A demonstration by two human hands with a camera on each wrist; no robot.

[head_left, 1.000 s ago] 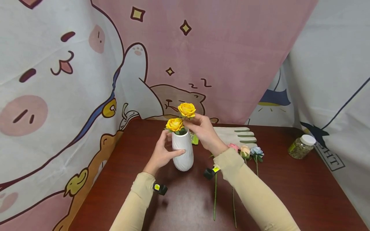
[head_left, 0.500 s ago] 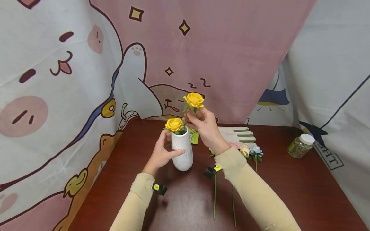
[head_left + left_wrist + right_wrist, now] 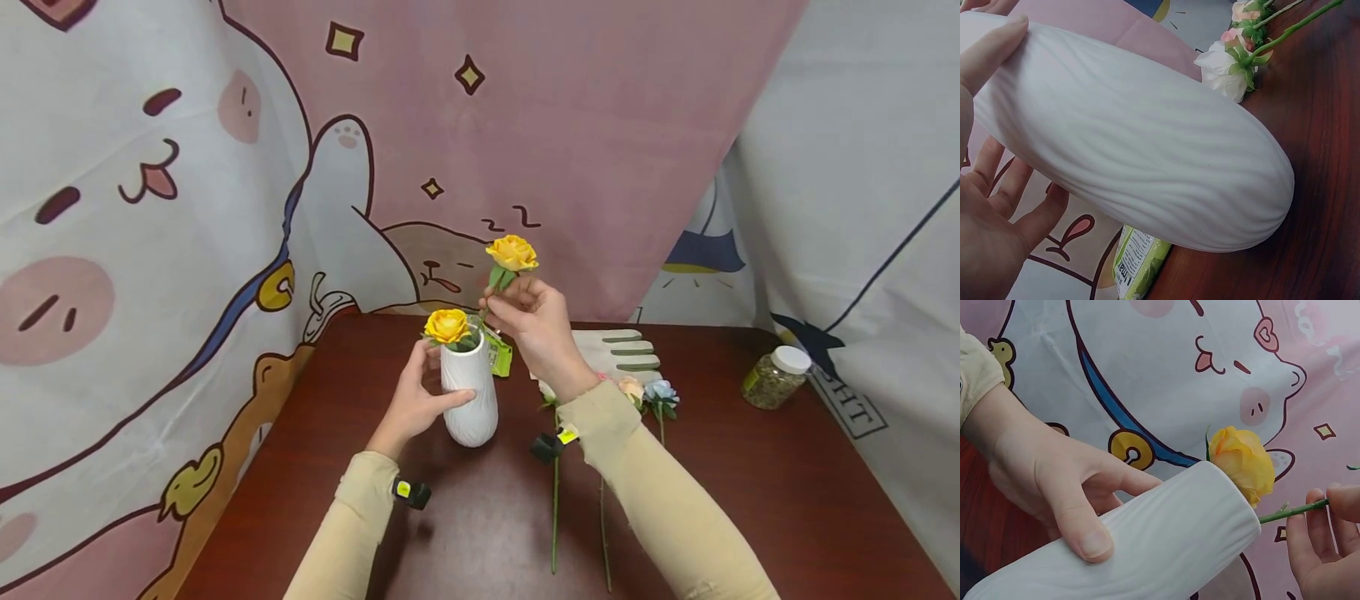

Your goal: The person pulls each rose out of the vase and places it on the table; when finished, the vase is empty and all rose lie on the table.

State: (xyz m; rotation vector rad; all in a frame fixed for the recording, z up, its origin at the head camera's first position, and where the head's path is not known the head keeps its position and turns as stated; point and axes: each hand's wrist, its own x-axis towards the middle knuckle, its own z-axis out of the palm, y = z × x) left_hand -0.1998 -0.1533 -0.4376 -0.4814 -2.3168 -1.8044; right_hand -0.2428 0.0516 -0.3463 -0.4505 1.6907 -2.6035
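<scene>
A white ribbed vase (image 3: 471,400) stands on the table, and my left hand (image 3: 416,400) grips it with the thumb in front and the fingers behind. One yellow rose (image 3: 447,326) sits in the vase, its bloom at the rim. My right hand (image 3: 542,325) pinches the green stem (image 3: 1297,512) of a second yellow rose (image 3: 512,252), whose bloom is above the vase mouth. That stem runs down into the vase, as the right wrist view shows; its lower end is hidden inside. Several cut-length flowers, with a white rose (image 3: 1225,69) among them, lie to the right.
Behind the vase is a green packet (image 3: 500,354). A pale glove (image 3: 611,350) lies at the back, partly behind my right hand. A blue flower (image 3: 660,392) rests by my right sleeve. Farther right stands a white-lidded jar (image 3: 777,379). Printed cloth hangs behind the table (image 3: 705,475).
My right hand has moved up and slightly right, raising the second yellow rose higher above the vase mouth. The left hand keeps its grip on the vase. The view has shifted slightly.
</scene>
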